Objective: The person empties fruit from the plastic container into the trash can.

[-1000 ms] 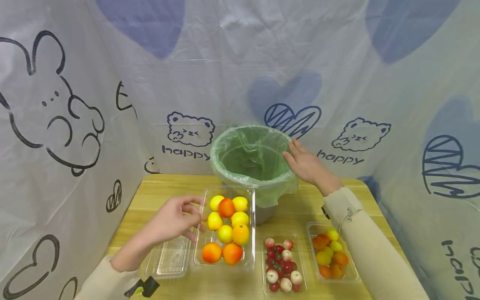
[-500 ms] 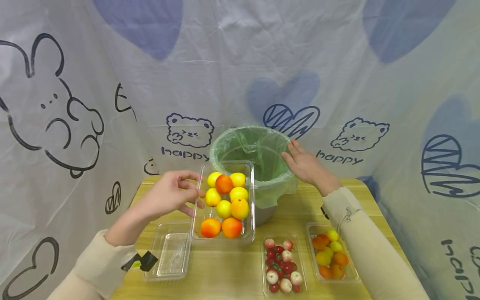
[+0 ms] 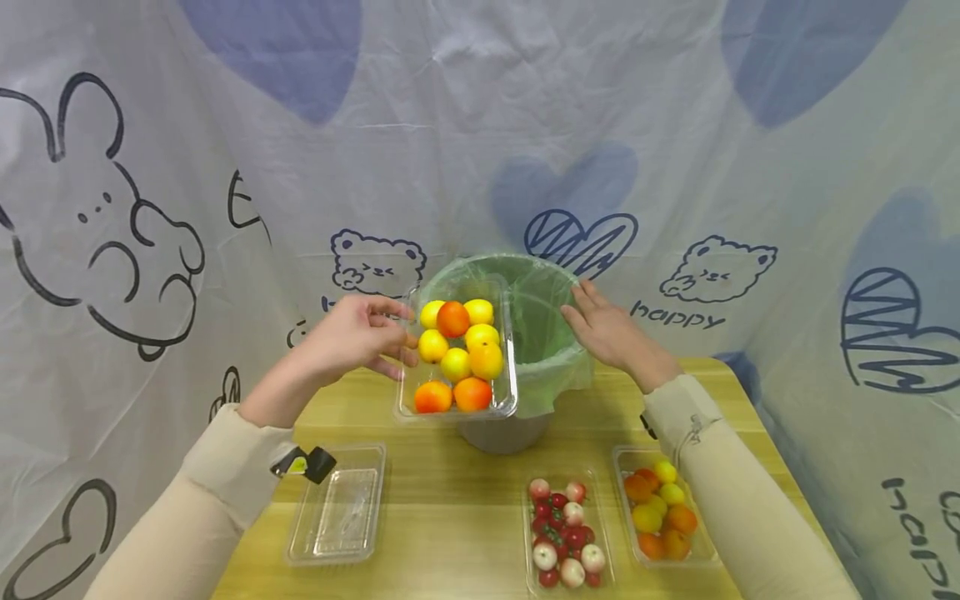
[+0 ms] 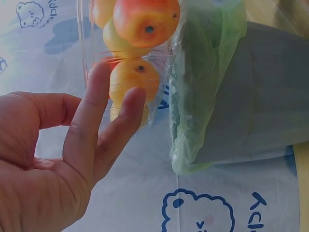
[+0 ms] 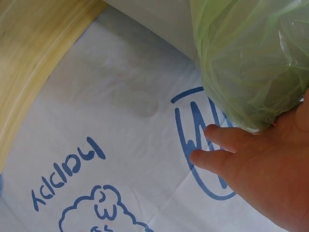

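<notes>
Fingers of the left hand [image 3: 356,333] pinch the left wall of a clear fruit tray [image 3: 513,402], holding it in the air. It rides higher and farther from the person than a second ago, when it hung low over the table in front of the bin. Now its far part overlaps the left of the bin's mouth. Round yellow and orange-red fruit [image 3: 453,319] lies in it.

Just right of the grip stands the grey bin [image 3: 501,435], lined with a green bag [image 3: 536,398] folded over its rim. Whether the tray touches that rim cannot be told. Between the tray's right edge and the right hand [image 3: 611,329], the mouth lies uncovered. That hand grips nothing; its fingers extend and it rests against the bag at the rim, as before.

Below the grip, toward the person, a clear container [image 3: 337,517] sits on the wooden table [image 3: 427,517], fully out from behind the tray now. Farther off, right of and below the grip, a clear box [image 3: 557,480] holds dark red and pinkish-white fruit. Farthest right, a second box [image 3: 630,457] holds orange and yellow fruit. Beyond the bin hangs a printed curtain [image 3: 450,125].
</notes>
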Motion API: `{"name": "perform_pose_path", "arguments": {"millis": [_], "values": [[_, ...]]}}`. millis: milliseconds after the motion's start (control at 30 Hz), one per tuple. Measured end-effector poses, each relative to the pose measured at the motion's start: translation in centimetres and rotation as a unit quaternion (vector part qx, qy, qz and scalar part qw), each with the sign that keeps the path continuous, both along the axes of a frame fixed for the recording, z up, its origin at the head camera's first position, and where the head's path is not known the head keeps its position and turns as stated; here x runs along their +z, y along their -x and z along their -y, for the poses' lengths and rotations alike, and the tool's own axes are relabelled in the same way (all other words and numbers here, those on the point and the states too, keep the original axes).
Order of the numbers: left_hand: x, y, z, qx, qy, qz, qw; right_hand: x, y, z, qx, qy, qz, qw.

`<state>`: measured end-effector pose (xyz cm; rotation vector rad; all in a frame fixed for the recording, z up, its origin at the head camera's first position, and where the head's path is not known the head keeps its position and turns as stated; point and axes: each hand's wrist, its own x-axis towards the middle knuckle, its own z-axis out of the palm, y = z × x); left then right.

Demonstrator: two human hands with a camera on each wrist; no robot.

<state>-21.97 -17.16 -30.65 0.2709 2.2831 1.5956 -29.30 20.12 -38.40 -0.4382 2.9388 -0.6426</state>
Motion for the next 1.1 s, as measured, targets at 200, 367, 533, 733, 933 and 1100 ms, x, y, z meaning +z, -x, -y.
{"name": "perform_pose_path", "arguments": {"millis": [200, 367, 533, 733, 933, 1100], "values": [[0.6, 1.9, -1.0, 0.024, -0.001, 0.002, 0.9997, -0.1, 0.0, 0.1, 0.002, -0.004, -0.008, 1.0], [0.6, 3.3, -1.8, 0.042, 0.001, -0.009, 0.9991, -0.1, -0.1, 0.1, 0.004, -0.006, -0.011, 1.0], [0.6, 4.5, -2.8, 0.059, 0.0, -0.018, 0.9981, -0.1, -0.1, 0.0, 0.002, -0.006, -0.014, 1.0], [0.4, 5.7, -4.0, 0.08, 0.007, -0.043, 0.9959, -0.1, -0.2, -0.2, 0.002, -0.004, -0.012, 1.0], [0.1, 6.6, -4.6, 0.092, 0.021, -0.072, 0.9929, -0.1, -0.2, -0.2, -0.002, -0.002, -0.005, 1.0], [-0.1, 7.1, -5.0, 0.11, 0.035, -0.089, 0.9894, -0.1, -0.1, -0.3, -0.001, -0.003, -0.007, 1.0]]}}
